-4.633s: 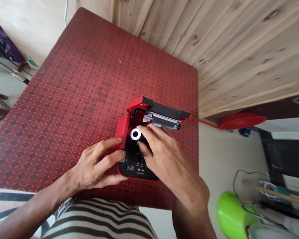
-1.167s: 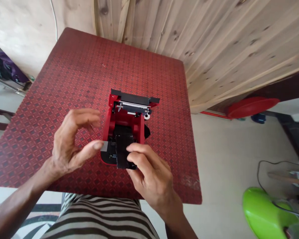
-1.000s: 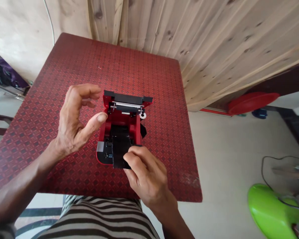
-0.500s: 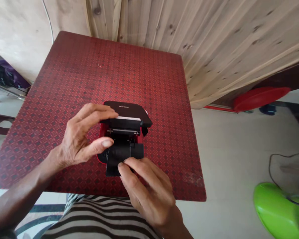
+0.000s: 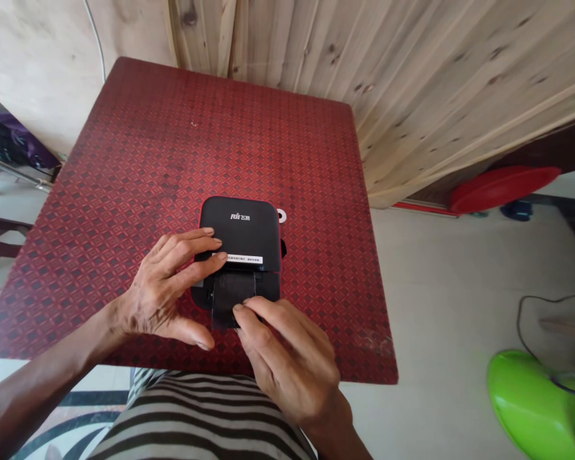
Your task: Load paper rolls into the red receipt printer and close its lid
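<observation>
A small black and red printer (image 5: 239,233) stands in the near half of the table, a little right of the middle, with its black lid (image 5: 239,220) lying shut. A white label (image 5: 239,259) is stuck on the lid, and a wide black strip (image 5: 232,297) comes out over the near edge.

The left hand (image 5: 165,287) is open, with its fingers stretched and lying on the near part of the lid, so it seems to keep the lid down and the printer steady. The right hand (image 5: 287,351) is half closed above the strip, and its fingertips (image 5: 242,308) touch it. This looks like a hold to keep the strip in place, but one cannot tell if the hand really pinches it.

A white ring (image 5: 281,216) lies on the table just beyond the printer's far right corner. The table (image 5: 148,160) has a red patterned top, and its far edges meet a wall of pale wood boards (image 5: 412,83). On the floor (image 5: 436,287) at right are a red lid (image 5: 503,188) and a green stool (image 5: 527,409). The person's striped shirt (image 5: 196,415) shows at the near edge.
</observation>
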Tool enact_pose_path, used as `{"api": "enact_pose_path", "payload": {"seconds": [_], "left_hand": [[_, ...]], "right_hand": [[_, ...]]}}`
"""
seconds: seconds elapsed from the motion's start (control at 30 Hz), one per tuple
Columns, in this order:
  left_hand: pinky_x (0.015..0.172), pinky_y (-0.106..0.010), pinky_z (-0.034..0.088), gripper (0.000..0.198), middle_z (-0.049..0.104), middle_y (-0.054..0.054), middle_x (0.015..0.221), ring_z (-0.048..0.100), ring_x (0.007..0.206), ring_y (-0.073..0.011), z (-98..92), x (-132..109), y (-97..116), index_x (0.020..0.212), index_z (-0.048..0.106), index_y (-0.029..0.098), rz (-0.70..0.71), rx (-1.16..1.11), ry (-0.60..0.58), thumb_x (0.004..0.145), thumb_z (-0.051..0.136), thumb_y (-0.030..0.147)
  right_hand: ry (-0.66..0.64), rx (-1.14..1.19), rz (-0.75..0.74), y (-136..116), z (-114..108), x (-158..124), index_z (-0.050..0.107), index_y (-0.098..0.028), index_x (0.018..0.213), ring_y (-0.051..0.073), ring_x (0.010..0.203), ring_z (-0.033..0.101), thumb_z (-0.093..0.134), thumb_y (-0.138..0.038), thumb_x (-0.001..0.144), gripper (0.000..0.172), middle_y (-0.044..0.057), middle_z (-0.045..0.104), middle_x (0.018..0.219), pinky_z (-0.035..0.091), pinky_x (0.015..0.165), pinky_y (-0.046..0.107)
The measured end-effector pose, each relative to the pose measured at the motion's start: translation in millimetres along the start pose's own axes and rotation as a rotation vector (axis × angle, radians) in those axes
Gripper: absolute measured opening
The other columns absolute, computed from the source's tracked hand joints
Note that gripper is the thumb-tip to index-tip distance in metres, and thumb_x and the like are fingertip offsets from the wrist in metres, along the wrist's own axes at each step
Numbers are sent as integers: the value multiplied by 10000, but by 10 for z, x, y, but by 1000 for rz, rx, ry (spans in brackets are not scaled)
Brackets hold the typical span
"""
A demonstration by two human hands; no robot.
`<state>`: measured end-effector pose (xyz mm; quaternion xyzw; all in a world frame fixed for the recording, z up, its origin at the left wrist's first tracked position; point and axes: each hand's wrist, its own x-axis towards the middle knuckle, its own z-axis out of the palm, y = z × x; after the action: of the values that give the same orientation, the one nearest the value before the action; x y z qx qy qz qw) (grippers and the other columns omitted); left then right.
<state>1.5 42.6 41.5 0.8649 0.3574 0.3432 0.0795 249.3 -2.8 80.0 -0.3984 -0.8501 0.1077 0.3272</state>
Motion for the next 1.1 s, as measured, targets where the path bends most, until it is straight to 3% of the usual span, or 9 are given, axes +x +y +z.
{"api": "enact_pose_path", "payload": {"seconds": [0.33, 0.6, 0.8, 0.93, 1.1], "left_hand": [[1062, -546, 596, 950, 680, -198, 1349, 646, 1359, -376, 27, -14, -22, 1481, 566, 208, 12, 7, 22, 870, 446, 926], [1042, -532, 611, 956, 701, -192, 1348, 661, 1350, -383, 43, -22, -32, 1429, 588, 208, 36, 82, 11, 815, 543, 939], [1056, -555, 606, 805, 689, -201, 1385, 643, 1376, -389, 96, -72, 5, 1452, 571, 193, 21, 87, 35, 886, 694, 752], [1083, -534, 601, 810, 662, -223, 1423, 598, 1430, -397, 104, -95, 31, 1462, 549, 147, 26, 90, 29, 895, 725, 698], [1118, -507, 588, 824, 672, -190, 1423, 607, 1426, -369, 86, -71, 14, 1519, 514, 177, 13, 67, 17, 892, 759, 651]], "right_hand": [[22, -6, -13, -10, 42, 81, 720, -160, 1137, 157, 773, 728, 635, -169, 1042, 128, 88, 805, 1001, 607, 779, 289], [30, -28, -46, -77, 77, 75, 739, -141, 1108, 166, 799, 757, 660, -93, 998, 144, 90, 799, 986, 623, 766, 290], [70, -76, -68, -108, 64, 84, 739, -165, 1105, 160, 828, 758, 651, -93, 1003, 153, 79, 793, 970, 623, 772, 276], [81, -92, -71, -108, 57, 78, 727, -162, 1114, 157, 827, 761, 659, -81, 999, 156, 81, 793, 972, 617, 762, 270], [88, -84, -52, -81, 68, 88, 725, -181, 1149, 162, 829, 767, 669, -83, 989, 196, 75, 799, 989, 627, 764, 278]]}}
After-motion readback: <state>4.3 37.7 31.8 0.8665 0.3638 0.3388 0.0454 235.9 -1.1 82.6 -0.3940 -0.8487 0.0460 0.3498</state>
